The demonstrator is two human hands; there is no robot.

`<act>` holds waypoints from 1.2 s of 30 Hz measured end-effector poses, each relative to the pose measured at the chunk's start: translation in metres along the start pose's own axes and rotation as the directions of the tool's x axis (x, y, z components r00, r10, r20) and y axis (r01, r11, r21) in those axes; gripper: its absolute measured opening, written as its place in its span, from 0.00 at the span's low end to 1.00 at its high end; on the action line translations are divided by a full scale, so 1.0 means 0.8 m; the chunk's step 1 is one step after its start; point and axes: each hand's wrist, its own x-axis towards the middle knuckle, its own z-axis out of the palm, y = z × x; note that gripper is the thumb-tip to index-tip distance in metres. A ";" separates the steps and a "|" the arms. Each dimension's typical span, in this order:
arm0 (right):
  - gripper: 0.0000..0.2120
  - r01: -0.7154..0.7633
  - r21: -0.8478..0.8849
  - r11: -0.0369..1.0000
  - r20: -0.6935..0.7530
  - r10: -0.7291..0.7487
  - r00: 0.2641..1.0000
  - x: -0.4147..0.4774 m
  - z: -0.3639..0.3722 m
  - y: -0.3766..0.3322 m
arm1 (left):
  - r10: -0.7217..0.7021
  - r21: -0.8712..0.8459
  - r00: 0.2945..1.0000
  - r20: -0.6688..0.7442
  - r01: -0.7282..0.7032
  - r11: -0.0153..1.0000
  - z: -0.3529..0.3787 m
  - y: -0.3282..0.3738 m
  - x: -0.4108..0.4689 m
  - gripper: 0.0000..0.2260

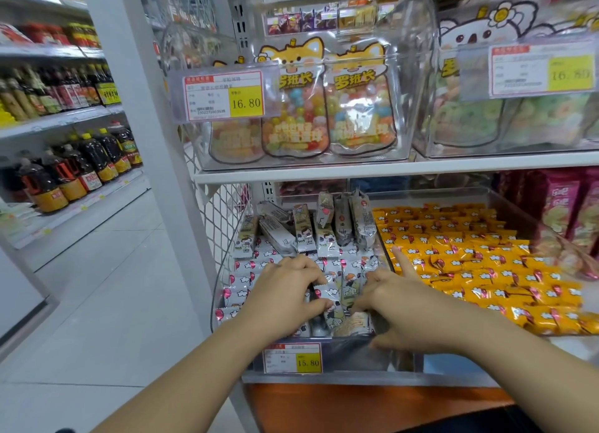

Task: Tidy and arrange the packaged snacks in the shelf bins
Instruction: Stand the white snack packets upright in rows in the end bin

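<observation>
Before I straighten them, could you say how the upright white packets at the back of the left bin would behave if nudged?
The standing packets lean unevenly, so a nudge would probably topple them. Their glossy film looks slippery, so they may slide over the flat packets. They look small and probably light.

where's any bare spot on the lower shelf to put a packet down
Only a pale bare strip in front of the orange packets, far right. White packets crowd the left bin, with the left hand and right hand among them.
</observation>
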 end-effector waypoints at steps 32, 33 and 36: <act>0.09 -0.087 0.127 0.988 0.064 0.080 0.995 0.036 -0.006 -0.039 | 0.011 0.031 1.000 0.018 -0.012 0.999 -0.007 0.001 0.005 0.16; 0.08 -0.093 0.125 0.988 0.074 0.084 0.994 0.038 -0.006 -0.041 | 0.012 0.029 1.000 0.017 -0.013 0.999 -0.007 0.001 0.005 0.16; 0.13 -0.120 0.088 0.989 0.115 0.110 0.987 0.042 -0.007 -0.043 | 0.014 0.018 1.000 0.014 -0.014 1.000 -0.007 0.001 0.005 0.15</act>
